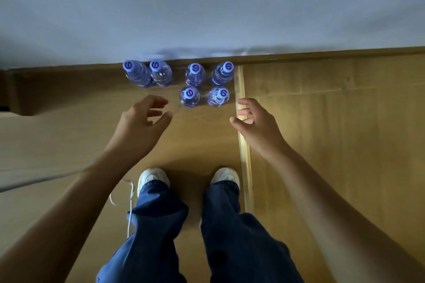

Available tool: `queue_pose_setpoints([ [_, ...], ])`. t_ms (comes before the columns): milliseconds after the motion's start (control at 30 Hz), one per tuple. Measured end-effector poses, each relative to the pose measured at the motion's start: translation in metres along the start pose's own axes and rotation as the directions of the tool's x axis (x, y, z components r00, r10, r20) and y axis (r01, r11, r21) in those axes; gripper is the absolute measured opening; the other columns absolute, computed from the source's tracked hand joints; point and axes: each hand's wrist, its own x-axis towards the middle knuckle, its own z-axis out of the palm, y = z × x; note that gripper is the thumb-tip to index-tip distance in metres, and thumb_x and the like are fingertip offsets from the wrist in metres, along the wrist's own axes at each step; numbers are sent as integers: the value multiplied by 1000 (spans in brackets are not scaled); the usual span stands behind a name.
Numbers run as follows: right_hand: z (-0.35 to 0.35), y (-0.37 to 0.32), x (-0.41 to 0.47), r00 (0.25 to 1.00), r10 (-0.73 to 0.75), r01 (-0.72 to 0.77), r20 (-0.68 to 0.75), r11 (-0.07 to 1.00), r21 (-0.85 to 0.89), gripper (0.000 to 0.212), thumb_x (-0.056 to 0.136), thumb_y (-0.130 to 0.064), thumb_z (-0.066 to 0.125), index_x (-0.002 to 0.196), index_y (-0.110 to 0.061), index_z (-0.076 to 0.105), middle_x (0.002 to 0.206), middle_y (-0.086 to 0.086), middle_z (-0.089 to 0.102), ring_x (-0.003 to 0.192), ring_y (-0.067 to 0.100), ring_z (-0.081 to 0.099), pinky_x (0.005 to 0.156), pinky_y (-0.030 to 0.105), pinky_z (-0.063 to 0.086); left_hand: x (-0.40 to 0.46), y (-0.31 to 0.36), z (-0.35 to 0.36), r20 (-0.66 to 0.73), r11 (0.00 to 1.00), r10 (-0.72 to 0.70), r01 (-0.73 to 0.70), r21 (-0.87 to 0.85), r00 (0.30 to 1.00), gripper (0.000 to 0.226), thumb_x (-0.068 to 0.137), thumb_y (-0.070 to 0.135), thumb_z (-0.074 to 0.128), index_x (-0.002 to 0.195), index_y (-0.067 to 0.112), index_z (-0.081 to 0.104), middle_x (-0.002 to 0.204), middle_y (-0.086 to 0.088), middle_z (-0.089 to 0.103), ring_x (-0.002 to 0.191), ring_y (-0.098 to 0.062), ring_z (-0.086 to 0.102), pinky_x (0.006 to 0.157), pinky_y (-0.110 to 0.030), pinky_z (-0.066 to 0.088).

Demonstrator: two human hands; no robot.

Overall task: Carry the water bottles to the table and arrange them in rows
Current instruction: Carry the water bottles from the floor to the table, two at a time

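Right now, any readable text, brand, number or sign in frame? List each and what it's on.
No readable words or numbers in this view.
Each of the six bottle caps carries one dark printed mark, a swirl like "G" or "6"; which it is, cannot be told.
Labels on the bottles' sides: not visible from above.
Floor, wall, shoes: no markings visible.
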Motion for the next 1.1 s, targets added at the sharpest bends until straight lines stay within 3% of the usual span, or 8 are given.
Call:
queue_pose_setpoints([
  [100,31,37,45,999,-15,14,-32,1000,-9,50,95,-27,64,141,-25,45,136,1,56,97,6,58,63,3,40,39,-46,26,25,999,36,-37,32,999,19,90,23,67,107,29,59,111,10,64,102,-8,62,83,-25,49],
  [233,66,76,104,994,-80,79,-81,997,-20,61,90,-25,71,143,-21,43,141,0,52,124,12,50,94,21,36,94,-97,64,50,992,62,-67,106,997,31,88,28,68,117,26,57,122,7,61,108,-11,58,87,-31,48],
  [333,86,99,143,984,-160,162,-77,987,15,61,82,-31,78,134,-24,47,129,-5,55,123,12,50,97,21,39,128,-123,89,104,983,96,-110,148,990,59,82,43,72,132,22,49,133,4,53,115,-10,52,94,-37,48],
  [400,96,111,166,974,-211,215,-79,975,49,65,77,-35,82,132,-26,49,128,-5,58,121,14,54,102,33,46,148,-132,103,132,971,154,-175,166,979,71,75,54,72,133,23,47,132,3,51,116,-12,51,94,-36,47],
  [533,114,125,197,930,-319,343,-183,932,120,69,72,-32,87,131,-24,52,126,-2,60,118,16,58,101,38,50,179,-142,127,177,914,315,-348,207,932,80,66,70,59,128,19,53,116,4,50,108,-16,51,90,-25,38],
  [667,126,134,210,874,-397,460,-280,864,208,60,71,-32,84,121,-17,54,115,-2,60,106,9,62,91,19,48,196,-151,139,143,900,396,-414,134,907,73,64,66,68,120,22,55,107,10,48,94,-1,47,79,-4,35],
  [967,138,132,214,855,-388,478,-343,846,236,54,72,-39,80,112,-35,43,112,12,60,102,23,64,89,40,54,199,-158,150,32,907,410,-411,94,911,56,71,44,81,107,17,47,102,7,51,92,-13,53,77,-23,41],
  [1100,142,129,212,831,-421,508,-363,841,188,56,73,-43,78,115,-37,42,117,12,55,108,26,60,93,48,51,201,-155,147,90,889,439,-447,98,894,52,73,39,81,101,16,44,97,6,47,87,-13,48,75,-12,37],
])
